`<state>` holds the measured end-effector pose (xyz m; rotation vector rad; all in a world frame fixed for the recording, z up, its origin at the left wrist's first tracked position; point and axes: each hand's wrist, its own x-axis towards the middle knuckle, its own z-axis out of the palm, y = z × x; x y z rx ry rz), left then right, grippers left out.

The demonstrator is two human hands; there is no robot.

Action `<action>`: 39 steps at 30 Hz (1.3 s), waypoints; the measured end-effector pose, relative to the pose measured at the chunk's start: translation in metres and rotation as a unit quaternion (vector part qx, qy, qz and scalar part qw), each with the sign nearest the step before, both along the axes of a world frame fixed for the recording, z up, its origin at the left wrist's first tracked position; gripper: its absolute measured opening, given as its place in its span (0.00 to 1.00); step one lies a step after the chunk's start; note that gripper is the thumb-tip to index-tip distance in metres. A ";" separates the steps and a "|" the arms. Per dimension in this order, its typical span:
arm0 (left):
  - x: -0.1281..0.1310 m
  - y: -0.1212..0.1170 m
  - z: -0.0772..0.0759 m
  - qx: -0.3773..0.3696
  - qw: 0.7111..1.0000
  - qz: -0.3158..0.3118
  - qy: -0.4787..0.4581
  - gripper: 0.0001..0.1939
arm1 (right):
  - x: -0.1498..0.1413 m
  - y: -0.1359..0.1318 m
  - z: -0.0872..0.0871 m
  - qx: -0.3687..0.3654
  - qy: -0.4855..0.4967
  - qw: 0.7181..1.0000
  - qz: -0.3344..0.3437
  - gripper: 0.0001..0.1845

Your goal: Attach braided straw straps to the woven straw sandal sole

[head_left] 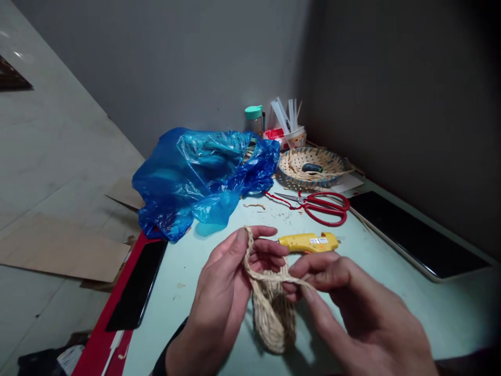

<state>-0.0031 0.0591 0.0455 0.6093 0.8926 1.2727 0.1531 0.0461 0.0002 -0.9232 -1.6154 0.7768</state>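
Observation:
Between my hands hangs a small woven piece of pale straw cord, shaped like a little slipper or pouch. A twisted straw cord runs from it across to the right. My left hand pinches a loop of this cord between thumb and fingers at the top. My right hand grips the cord's other stretch between thumb and fingertips. Just behind the fingers lies a yellow hot glue gun. Red-handled scissors rest farther back, with a red string at their tips.
A blue plastic bag fills the back left. Behind it stand a jar with a turquoise lid and a cup of glue sticks. A woven basket holds straw strands. A tablet lies right, a phone left.

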 end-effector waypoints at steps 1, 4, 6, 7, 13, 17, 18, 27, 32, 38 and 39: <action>0.002 0.000 0.000 0.006 1.000 0.018 -0.008 0.16 | -0.001 -0.002 0.001 0.020 -0.032 0.999 0.025 0.08; 0.006 0.000 0.001 0.021 0.999 0.045 0.003 0.16 | 0.004 -0.005 0.008 0.049 -0.138 0.977 0.157 0.06; 0.008 -0.002 0.001 0.030 0.999 0.034 0.027 0.17 | 0.013 -0.003 0.017 0.047 -0.153 0.971 0.176 0.04; 0.009 -0.003 0.001 0.035 0.998 0.023 0.043 0.18 | 0.017 -0.002 0.023 0.048 -0.148 0.976 0.149 0.03; 0.013 -0.015 0.005 0.018 0.987 -0.101 0.123 0.19 | 0.018 0.020 0.055 0.088 -0.144 0.985 0.028 0.05; 0.011 -0.016 0.007 0.028 0.983 -0.157 0.091 0.17 | 0.013 0.029 0.061 0.025 -0.141 0.986 0.083 0.05; 0.009 -0.016 0.006 0.029 0.982 -0.168 0.081 0.17 | 0.013 0.031 0.061 0.005 -0.144 0.986 0.088 0.06; -0.011 -0.018 -0.003 -0.009 0.968 -0.189 0.162 0.15 | 0.018 0.036 0.060 0.006 -0.180 0.979 0.098 0.05; -0.027 -0.027 0.001 -0.024 0.948 -0.175 0.263 0.16 | 0.014 0.040 0.063 -0.026 -0.119 0.989 0.078 0.04; -0.029 -0.036 -0.009 -0.051 0.967 -0.125 0.217 0.13 | -0.001 0.039 0.068 -0.130 -0.059 0.972 0.186 0.06; -0.030 -0.037 -0.011 -0.049 0.969 -0.111 0.215 0.13 | -0.003 0.039 0.067 -0.142 -0.060 0.965 0.211 0.07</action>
